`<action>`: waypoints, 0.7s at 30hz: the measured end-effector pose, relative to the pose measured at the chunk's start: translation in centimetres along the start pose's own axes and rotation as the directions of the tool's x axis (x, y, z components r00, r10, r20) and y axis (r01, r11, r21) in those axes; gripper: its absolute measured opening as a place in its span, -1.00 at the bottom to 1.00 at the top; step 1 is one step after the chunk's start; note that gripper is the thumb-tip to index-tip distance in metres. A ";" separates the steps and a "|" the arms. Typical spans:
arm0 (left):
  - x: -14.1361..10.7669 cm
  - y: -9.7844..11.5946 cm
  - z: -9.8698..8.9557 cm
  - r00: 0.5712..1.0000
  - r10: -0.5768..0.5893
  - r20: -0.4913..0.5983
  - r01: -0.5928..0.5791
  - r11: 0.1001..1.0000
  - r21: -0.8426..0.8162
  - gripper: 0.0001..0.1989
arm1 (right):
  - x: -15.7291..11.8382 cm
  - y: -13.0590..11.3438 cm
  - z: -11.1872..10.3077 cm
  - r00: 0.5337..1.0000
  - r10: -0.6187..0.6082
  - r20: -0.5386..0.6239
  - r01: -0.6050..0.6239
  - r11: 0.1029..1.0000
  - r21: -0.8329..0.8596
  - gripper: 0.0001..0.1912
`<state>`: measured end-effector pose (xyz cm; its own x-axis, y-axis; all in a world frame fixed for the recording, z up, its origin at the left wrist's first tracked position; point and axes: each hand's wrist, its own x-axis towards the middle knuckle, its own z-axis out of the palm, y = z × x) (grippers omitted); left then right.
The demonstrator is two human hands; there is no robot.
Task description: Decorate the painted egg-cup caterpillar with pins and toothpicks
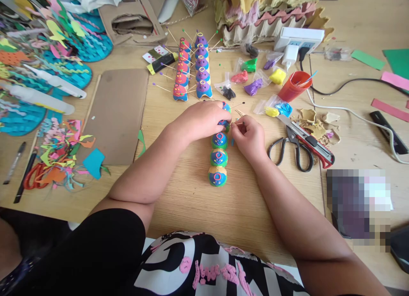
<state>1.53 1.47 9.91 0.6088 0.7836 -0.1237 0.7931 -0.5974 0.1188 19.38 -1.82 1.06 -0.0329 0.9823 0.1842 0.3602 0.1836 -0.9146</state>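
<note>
Right now, the blue-and-green row of bumps [218,158] stands at the middle of the tabletop [182,191], running from six towards twelve o'clock. At its twelve o'clock end the left hand [207,119] lies with fingers curled over the bumps; I cannot tell how firmly it grips. The right hand [248,134], at the row's two o'clock, pinches a thin stick [238,124] close to the bumps. Towards eleven o'clock stand a red-and-blue row [181,79] and a purple-and-blue row [202,63]. Bagged clay [254,86] lies at one, an orange cup [290,91] at two, scissors [291,136] and a cutter [315,144] at three.
</note>
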 end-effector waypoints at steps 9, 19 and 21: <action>-0.1 -0.7 -0.7 0.997 0.032 0.068 -0.026 0.996 -0.079 -0.70 | 0.0 -0.2 -0.1 1.000 -0.004 0.007 0.004 1.000 -0.001 -0.85; -0.2 1.1 -1.5 0.995 -0.043 0.087 0.030 0.990 0.141 -0.78 | 0.1 0.0 0.0 1.000 -0.013 0.015 0.013 1.000 0.000 -0.86; -0.2 1.3 -1.6 0.995 -0.043 0.089 0.028 0.987 0.160 -0.78 | 0.2 0.0 0.0 1.000 -0.014 0.017 0.014 1.000 0.003 -0.86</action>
<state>2.45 0.84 11.63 0.5736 0.7901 -0.2159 0.8027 -0.5947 -0.0438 19.38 -1.66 1.10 -0.0537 0.9802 0.1906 0.3573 0.1971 -0.9130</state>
